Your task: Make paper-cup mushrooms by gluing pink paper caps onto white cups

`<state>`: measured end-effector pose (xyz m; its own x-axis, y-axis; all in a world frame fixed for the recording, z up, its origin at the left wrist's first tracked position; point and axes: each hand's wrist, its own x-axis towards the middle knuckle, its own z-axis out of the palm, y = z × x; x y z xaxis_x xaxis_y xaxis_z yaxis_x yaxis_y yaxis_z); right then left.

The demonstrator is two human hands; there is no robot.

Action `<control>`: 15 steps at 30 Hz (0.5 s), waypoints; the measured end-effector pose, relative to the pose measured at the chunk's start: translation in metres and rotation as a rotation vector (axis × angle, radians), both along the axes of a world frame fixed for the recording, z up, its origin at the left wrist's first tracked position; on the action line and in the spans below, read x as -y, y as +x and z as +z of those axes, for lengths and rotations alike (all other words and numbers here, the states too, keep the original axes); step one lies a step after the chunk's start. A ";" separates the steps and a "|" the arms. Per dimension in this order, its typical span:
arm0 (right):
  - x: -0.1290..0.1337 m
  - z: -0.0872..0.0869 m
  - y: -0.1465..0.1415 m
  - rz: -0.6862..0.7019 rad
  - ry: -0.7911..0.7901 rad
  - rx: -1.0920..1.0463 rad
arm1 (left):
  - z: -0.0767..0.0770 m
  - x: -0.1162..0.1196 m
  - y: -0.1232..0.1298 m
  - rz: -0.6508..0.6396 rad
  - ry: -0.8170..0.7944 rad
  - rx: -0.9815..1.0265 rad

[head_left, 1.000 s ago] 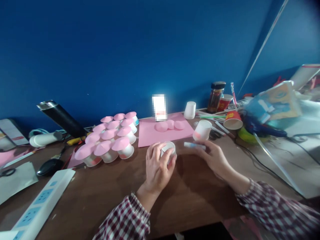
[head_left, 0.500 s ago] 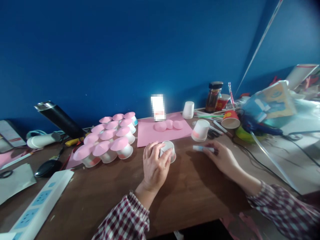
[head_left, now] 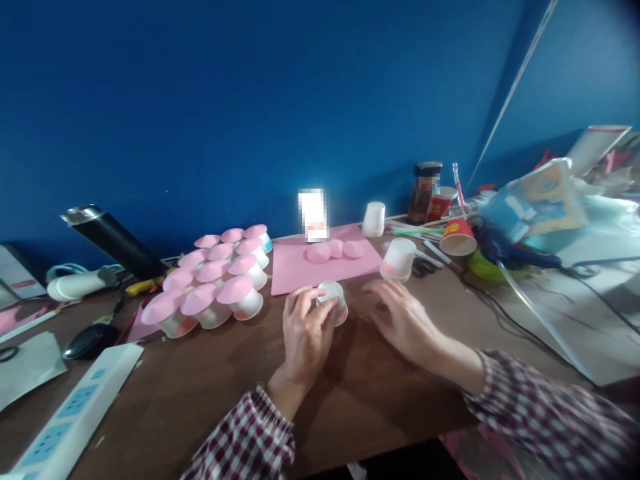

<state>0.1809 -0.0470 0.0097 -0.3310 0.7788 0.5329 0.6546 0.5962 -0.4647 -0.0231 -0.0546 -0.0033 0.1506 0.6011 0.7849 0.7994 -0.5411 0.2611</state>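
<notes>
A small white paper cup (head_left: 332, 297) stands upside down on the brown table, its round base facing up. My left hand (head_left: 306, 327) is closed around its near left side, thumb and fingers on the cup. To the right of this cup, my right hand (head_left: 407, 323) hovers over the table, slightly blurred, fingers stretched left with a gap before the thumb. Nothing shows between them. The blue-and-white stick seen earlier is out of sight. Another upturned cup with a pink patch (head_left: 399, 260) stands just beyond my right hand.
Several cups with pink cone tops (head_left: 200, 299) stand in rows at left. Pink paper (head_left: 290, 273) bears three pink cones (head_left: 319, 253). A further cup (head_left: 374, 220), a jar (head_left: 425, 193), straws, pens and a glue gun (head_left: 520, 253) lie right; a power strip (head_left: 75, 407) lies left.
My right hand has moved left toward the cup, and the blue-and-white stick at its fingertips no longer shows. My left hand stays on the cup. The view has shifted slightly.
</notes>
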 end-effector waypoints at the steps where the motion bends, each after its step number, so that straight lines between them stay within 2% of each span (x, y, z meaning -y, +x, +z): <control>1: -0.002 0.001 -0.010 0.028 -0.025 -0.029 | 0.000 0.000 0.000 -0.002 0.003 -0.007; 4: -0.010 0.001 -0.033 0.075 -0.154 -0.200 | 0.000 0.000 -0.002 -0.011 0.005 -0.042; 9: -0.015 -0.002 -0.049 0.255 -0.546 -0.632 | 0.000 0.001 -0.002 -0.015 -0.007 -0.037; 15: -0.017 -0.010 -0.052 0.282 -0.655 -0.811 | -0.002 -0.001 0.000 -0.012 0.005 -0.009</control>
<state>0.1285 -0.0304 0.0001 -0.2783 0.9431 0.1817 -0.1140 0.1554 -0.9813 -0.0234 -0.0539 -0.0057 0.1647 0.5957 0.7862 0.7951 -0.5518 0.2516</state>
